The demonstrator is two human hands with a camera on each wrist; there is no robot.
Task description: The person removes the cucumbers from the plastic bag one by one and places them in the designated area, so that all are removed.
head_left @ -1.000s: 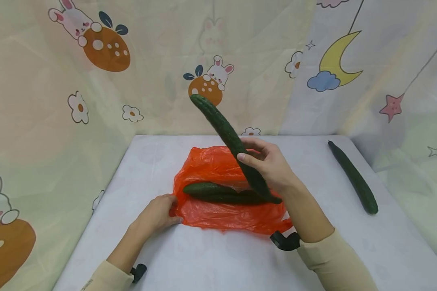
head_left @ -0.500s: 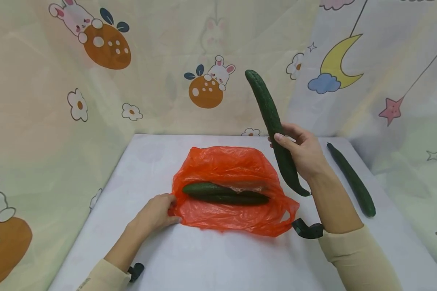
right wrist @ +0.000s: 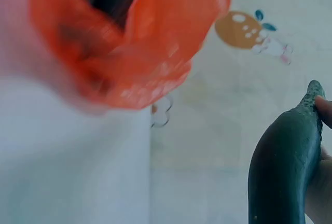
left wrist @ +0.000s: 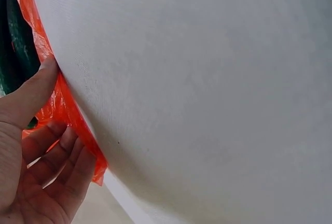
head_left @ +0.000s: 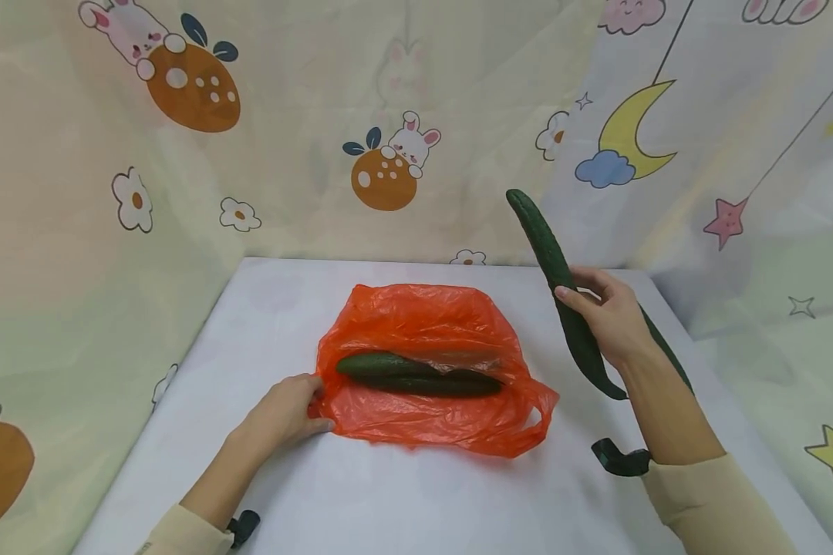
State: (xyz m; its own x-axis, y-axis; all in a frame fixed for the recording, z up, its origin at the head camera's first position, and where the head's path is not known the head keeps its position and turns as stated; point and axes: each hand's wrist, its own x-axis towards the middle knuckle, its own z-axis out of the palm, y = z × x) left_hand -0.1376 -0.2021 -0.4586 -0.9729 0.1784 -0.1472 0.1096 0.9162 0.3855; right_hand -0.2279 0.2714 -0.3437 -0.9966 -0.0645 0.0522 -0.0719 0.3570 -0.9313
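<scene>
On the white table (head_left: pixel 403 505), a red bag (head_left: pixel 423 312) of cucumbers (head_left: pixel 416 376) lay mid-frame, the left hand (head_left: pixel 288 408) touching its edge, whether pinching, unclear; at right, the right hand (head_left: pixel 609 320) gripped a raised cucumber (head_left: pixel 578 333), both ends visible only in the head view.

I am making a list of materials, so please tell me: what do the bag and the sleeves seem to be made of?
Bag: probably thin plastic film with a shiny finish; its small crinkles catch bright glints.
Sleeves: most likely cloth, matt and beige, as the soft folds suggest; which fibre, I cannot tell.
</scene>
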